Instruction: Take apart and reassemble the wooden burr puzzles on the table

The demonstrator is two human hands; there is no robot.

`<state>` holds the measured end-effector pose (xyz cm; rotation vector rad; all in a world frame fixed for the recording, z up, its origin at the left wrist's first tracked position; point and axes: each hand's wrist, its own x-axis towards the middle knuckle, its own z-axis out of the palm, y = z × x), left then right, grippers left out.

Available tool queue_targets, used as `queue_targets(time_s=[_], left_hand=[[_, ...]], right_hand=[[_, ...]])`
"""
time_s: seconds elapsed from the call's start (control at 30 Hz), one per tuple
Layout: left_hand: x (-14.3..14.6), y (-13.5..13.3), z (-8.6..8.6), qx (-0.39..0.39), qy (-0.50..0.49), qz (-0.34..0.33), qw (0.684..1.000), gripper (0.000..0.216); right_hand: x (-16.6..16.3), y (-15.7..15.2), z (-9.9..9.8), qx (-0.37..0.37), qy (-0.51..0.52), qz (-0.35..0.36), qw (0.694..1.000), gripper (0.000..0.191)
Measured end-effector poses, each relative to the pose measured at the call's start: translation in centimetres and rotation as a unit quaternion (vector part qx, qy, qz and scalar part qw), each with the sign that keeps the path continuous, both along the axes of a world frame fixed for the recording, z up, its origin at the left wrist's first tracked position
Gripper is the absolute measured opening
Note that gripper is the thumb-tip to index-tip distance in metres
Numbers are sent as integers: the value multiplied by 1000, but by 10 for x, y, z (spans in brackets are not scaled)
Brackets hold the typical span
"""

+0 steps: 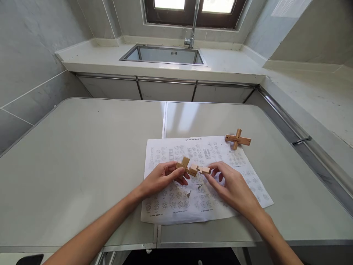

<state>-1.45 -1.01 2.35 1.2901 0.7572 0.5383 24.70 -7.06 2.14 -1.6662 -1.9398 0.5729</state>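
The left hand (162, 176) pinches the wooden puzzle (186, 166) while the right hand (228, 182) holds a small wooden block (204, 170) at its 3 o'clock end, so push gently and straight.

Printed sheet (206, 184) on the table in front of you: one line of heading text runs along its far edge, centred, ending in what looks like a bracketed character. Too small and blurred for you to read any word of it.

Below the heading, rows of small diagram figures cover the sheet, each row with tiny caption lines under it. None of the captions is legible; no numbers can be made out.

Sink (165, 55) behind the table: a small dark mark sits on its back wall, near the middle. It could be an overflow slot or a logo; you cannot tell which.
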Motion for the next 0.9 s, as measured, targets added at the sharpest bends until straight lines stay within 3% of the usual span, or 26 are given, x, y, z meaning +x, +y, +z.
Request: queue_targets(time_s=[0.13, 0.3, 0.53, 0.9], left_hand=[[1, -2, -2, 9, 12, -14, 1000, 40], [2, -5, -3, 22, 12, -19, 1000, 41], [1, -5, -3, 48, -10, -8, 999, 36], [2, -9, -3, 44, -14, 14, 999, 43]], right_hand=[[-4, -1, 16, -6, 34, -28, 999, 27], [-22, -4, 26, 59, 52, -51, 996, 29], [-43, -9, 17, 121, 71, -70, 988, 23], [-58, -11, 7, 149, 78, -59, 984, 16]])
